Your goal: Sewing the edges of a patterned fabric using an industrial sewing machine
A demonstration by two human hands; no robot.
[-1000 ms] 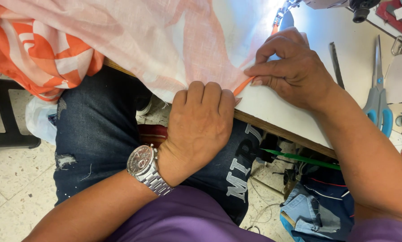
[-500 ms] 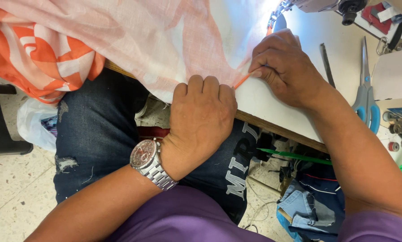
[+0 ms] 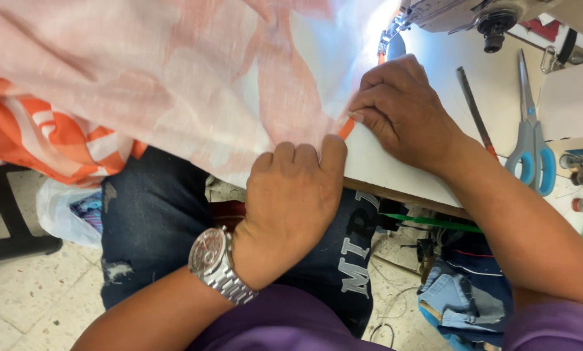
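Observation:
A thin pink and orange patterned fabric [image 3: 174, 78] lies across the white sewing table [image 3: 395, 169] and spills over my lap. My left hand [image 3: 291, 201], with a silver wristwatch [image 3: 216, 263], grips the fabric's folded edge at the table's front edge. My right hand [image 3: 405, 110] pinches the same edge, where an orange strip shows, just in front of the sewing machine [image 3: 447, 13] and its needle area.
Blue-handled scissors [image 3: 529, 140] and a thin metal ruler [image 3: 473, 110] lie on the table right of my right hand. A black chair leg [image 3: 12, 227] and a plastic bag [image 3: 67, 211] are on the tiled floor at left. Denim cloth [image 3: 460, 299] lies under the table.
Both hands have stayed on the fabric edge. The view has shifted slightly, and my right hand sits a little nearer the machine's needle.

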